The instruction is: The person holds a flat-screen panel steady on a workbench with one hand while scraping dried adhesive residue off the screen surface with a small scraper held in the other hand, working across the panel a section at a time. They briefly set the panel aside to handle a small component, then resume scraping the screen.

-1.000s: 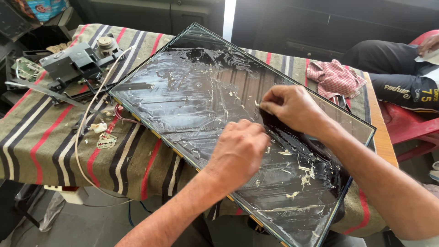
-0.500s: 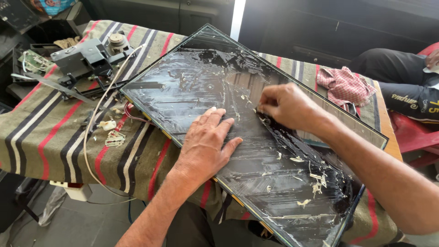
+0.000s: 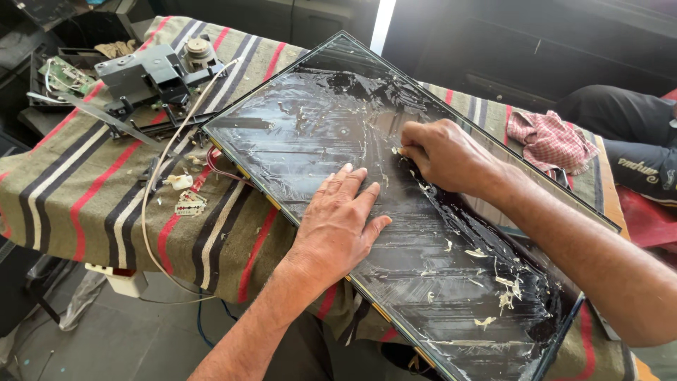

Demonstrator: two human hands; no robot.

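Observation:
A large dark flat display panel (image 3: 303, 134) lies slantwise on a striped cloth-covered table, smeared with residue and pale scraped flakes. My left hand (image 3: 338, 219) rests flat on the panel's middle, palm down, fingers spread, holding nothing. My right hand (image 3: 441, 155) is curled at the panel's centre, fingertips pinched on a small flat scraping tool (image 3: 398, 151). Only a pale tip of the tool shows against the surface. The two hands are about a hand's width apart.
A grey mechanical assembly (image 3: 151, 70) and a circuit board (image 3: 60, 74) sit at the table's far left. A pale cable (image 3: 151, 212) loops over the striped cloth (image 3: 63, 183). A checked rag (image 3: 550, 141) lies at the right. Another person's dark trousers (image 3: 627, 134) are beyond.
My left hand went from a closed fist to a flat, spread palm and slid a little up the panel. My right hand stayed at the same spot on the panel.

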